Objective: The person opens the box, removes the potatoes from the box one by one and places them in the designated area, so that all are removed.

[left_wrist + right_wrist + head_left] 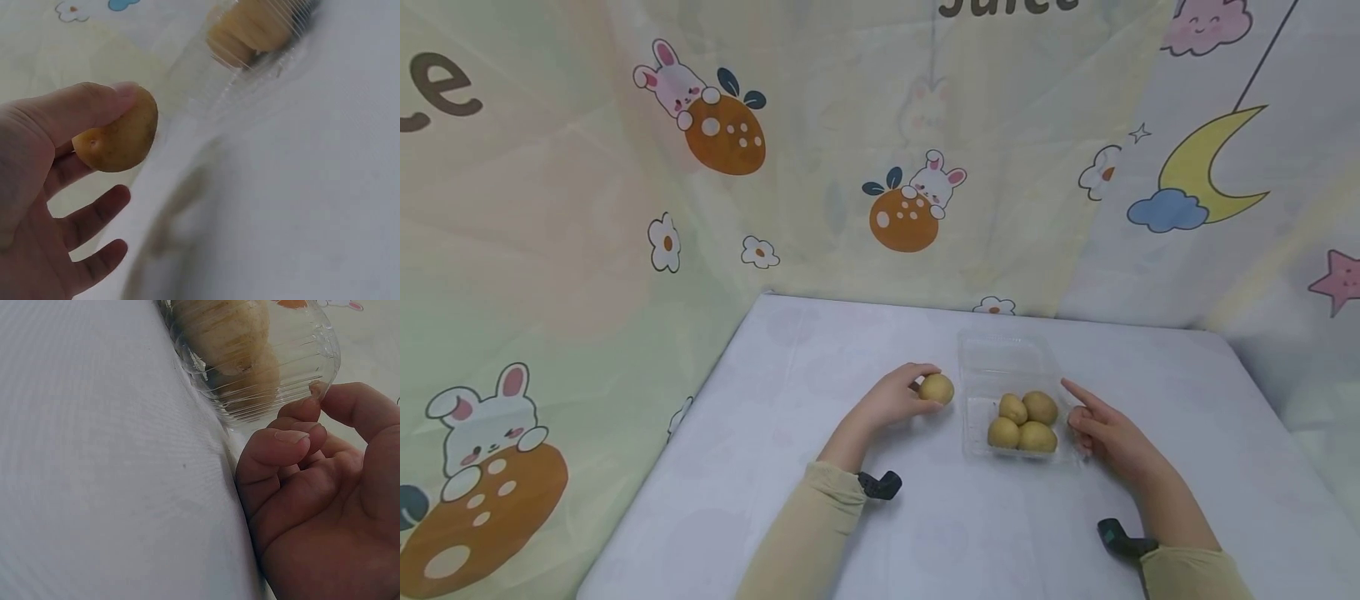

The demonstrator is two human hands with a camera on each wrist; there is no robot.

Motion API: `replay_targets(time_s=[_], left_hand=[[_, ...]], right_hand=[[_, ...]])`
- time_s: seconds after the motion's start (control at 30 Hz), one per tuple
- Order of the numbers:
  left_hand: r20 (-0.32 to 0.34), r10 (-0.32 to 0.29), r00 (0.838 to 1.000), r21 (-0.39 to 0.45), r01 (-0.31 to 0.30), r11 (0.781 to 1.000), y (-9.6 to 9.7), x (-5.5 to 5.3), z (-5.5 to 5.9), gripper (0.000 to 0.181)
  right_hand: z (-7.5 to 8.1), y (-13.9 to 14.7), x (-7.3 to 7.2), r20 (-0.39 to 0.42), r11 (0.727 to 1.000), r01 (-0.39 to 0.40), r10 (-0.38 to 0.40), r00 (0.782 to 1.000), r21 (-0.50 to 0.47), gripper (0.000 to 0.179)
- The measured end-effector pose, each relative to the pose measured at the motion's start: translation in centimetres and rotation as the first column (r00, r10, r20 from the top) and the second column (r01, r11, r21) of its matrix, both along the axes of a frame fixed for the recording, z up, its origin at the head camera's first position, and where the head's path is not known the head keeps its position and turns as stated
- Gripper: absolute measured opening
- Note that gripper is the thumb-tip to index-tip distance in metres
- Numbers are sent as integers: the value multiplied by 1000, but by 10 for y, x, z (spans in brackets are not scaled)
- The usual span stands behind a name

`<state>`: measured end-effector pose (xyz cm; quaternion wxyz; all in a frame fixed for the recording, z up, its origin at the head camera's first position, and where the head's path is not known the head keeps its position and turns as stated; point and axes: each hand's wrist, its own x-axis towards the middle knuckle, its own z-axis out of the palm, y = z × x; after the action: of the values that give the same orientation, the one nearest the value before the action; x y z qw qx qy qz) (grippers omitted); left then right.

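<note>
My left hand [898, 395] pinches a small yellow-brown potato [937, 389] between thumb and fingers, left of a clear plastic box [977, 437]. In the left wrist view the thumb lies over the potato [128, 140], while two lower fingers stand away from it. Several potatoes [1037, 437] sit in the box, grouped toward its right side. At the box's right edge is my right hand [1112, 437], its index finger stretched forward. The right wrist view has the thumb and a finger pinching the rim of the box [325, 347], with the other fingers curled below.
The box's clear lid [1003, 354] lies folded back behind it. Everything rests on a white-covered table [760, 400]. A printed curtain [820, 200] hangs behind and along the sides. Dark wrist cameras [882, 485] are worn at both cuffs.
</note>
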<state>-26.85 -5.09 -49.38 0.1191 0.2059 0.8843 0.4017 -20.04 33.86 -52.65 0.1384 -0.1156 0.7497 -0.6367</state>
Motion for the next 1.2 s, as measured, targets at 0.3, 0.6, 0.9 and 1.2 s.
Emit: replay_targets(time_s=[0.3, 0.6, 0.9, 1.2], left_hand=[[-60, 7, 998, -12, -8, 1000, -8, 4, -20, 63], [-133, -11, 991, -16, 9, 1000, -8, 2, -36, 62], [-148, 2, 989, -31, -7, 999, -8, 3, -38, 63], [-212, -30, 977, -89, 11, 996, -8, 4, -41, 66]], right_hand=[[0, 0, 0, 5, 1000, 5, -5, 1000, -3, 64], [1, 0, 0, -8, 1000, -8, 8, 1000, -8, 63], [2, -1, 1, -41, 999, -26, 25, 999, -19, 61], [3, -1, 1, -40, 1000, -23, 23, 999, -17, 62]])
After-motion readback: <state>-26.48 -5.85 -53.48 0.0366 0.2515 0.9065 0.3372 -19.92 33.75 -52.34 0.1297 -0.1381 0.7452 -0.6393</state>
